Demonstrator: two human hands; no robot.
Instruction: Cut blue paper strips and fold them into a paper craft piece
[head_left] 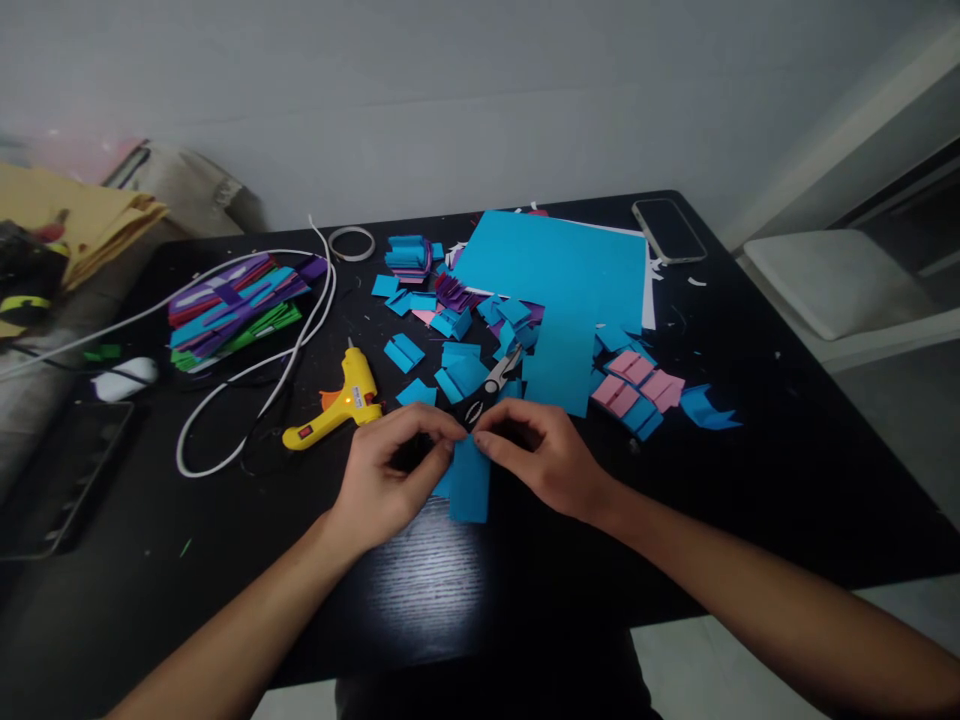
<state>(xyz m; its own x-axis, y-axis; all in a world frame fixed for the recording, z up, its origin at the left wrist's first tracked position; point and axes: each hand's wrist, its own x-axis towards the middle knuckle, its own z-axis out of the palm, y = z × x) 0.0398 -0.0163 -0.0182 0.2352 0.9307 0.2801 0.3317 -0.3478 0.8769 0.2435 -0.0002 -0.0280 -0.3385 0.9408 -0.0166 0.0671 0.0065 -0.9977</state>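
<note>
My left hand and my right hand meet over a small blue paper strip near the front of the black table. Both pinch its top edge with curled fingers, thumbs and forefingers pressed together. The strip hangs down toward me between the hands. Black-handled scissors lie just beyond my fingertips, touching neither hand. A large blue paper sheet lies farther back.
A yellow glue gun with a white cord lies left of my hands. Several folded blue, pink and purple paper pieces are scattered about. A stack of coloured strips, a tape roll and a phone lie farther back.
</note>
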